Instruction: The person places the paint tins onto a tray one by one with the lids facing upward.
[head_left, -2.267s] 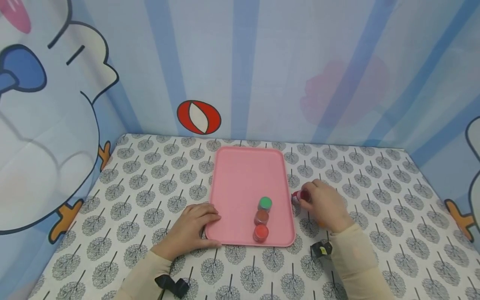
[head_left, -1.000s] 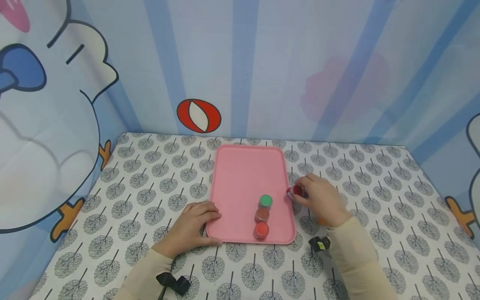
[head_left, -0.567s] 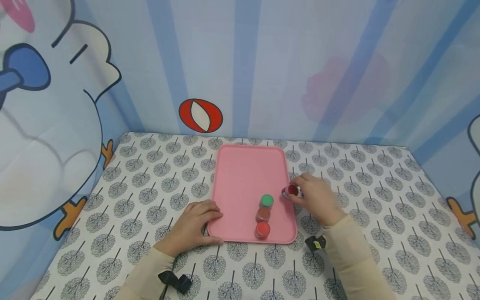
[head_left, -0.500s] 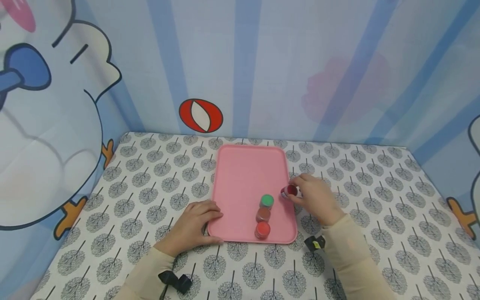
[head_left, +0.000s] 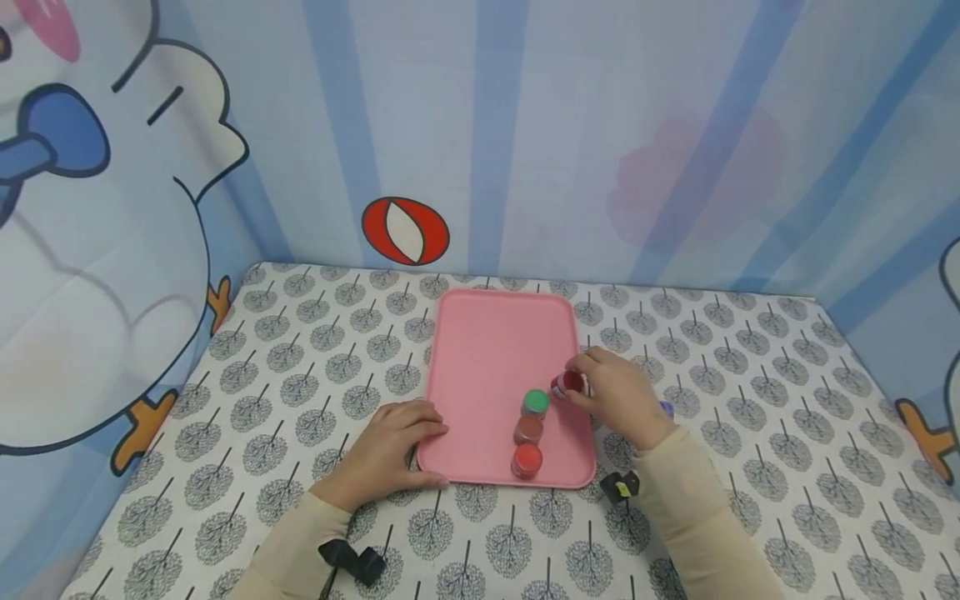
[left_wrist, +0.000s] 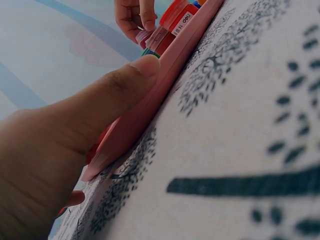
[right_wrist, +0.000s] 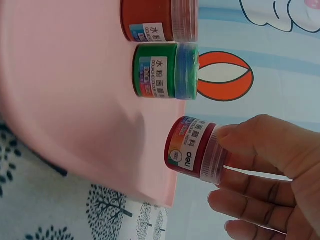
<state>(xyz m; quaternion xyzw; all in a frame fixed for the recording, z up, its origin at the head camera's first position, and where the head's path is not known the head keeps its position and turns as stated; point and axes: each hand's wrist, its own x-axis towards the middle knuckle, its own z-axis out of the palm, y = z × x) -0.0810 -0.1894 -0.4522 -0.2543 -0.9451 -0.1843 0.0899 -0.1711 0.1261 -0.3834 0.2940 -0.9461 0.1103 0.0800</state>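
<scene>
Pink tray (head_left: 498, 333): far half was free to cross, also gap betw. L hand (head_left: 386, 452) & row of green jar (right_wrist: 156, 71), brown jar (head_left: 528, 430), red jar (head_left: 527, 460). R hand (head_left: 617, 396) w/ dk-red jar (right_wrist: 192, 146) blocked tray's R side.

A white cloth (head_left: 465, 546) with round grey trees (head_left: 790, 370) lies flat. Behind it hangs a pale blue curtain (head_left: 577, 100) with darker blue stripes (head_left: 498, 125). On it are a big white cartoon animal (head_left: 97, 333) at the left, a red-and-white oval (head_left: 406, 231), and a faint pink patch (head_left: 690, 187).
</scene>
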